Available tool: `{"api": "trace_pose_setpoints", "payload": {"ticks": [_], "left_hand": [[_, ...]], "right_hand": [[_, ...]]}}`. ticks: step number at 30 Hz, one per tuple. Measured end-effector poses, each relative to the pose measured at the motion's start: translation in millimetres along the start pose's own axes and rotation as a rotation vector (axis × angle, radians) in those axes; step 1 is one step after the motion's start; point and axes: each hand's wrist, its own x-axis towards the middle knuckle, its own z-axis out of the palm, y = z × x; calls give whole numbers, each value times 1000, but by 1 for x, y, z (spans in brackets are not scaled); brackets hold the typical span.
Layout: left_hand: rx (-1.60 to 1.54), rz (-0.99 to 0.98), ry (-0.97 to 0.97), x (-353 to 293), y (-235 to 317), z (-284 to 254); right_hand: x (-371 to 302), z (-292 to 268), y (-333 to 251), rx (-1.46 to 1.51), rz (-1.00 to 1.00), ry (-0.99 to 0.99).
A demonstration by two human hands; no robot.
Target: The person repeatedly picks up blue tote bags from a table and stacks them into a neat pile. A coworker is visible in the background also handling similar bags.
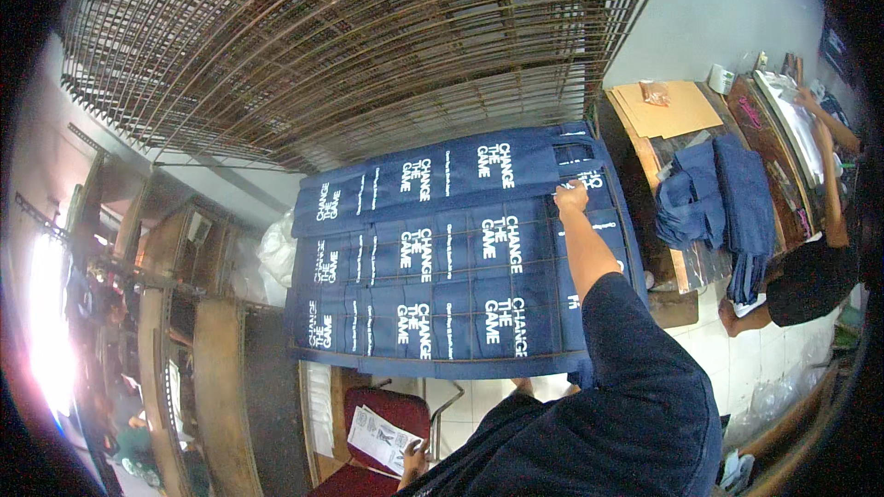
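Navy fabric pieces [460,207] with white printed lettering lie in overlapping rows on a wide rack level in front of me. My right hand [573,195] reaches across to the far right part of these pieces, its fingers closed in a pinch on the edge of one navy fabric piece. My left hand [416,462] is low, close to my body, beside a dark red chair [391,402]. Its fingers are curled; a small white bit shows at them, but what they hold is unclear. Printed paper sheets [379,437] lie on the chair just left of that hand.
Raised wire rack levels [368,46] hang over the far side. To the right, a table [686,267] bears brown sheets [668,109] and folded navy cloth [744,184]. Another person [815,281] works at the far right. Wooden shelving [226,377] stands at left, near white plastic bags [276,248].
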Motion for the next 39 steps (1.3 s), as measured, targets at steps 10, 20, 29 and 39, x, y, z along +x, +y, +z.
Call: {"api": "trace_pose_setpoints", "payload": {"ticks": [10, 20, 29, 39], "left_hand": [[256, 20, 7, 20, -24, -32], [162, 58, -106, 80, -15, -4], [601, 43, -345, 100, 8, 86], [771, 158, -495, 91, 32, 165]], "right_hand": [[5, 0, -20, 19, -17, -19], [-64, -114, -7, 425, -66, -302], [-48, -343, 58, 515, 15, 214], [-23, -498, 129, 815, 328, 417]]}}
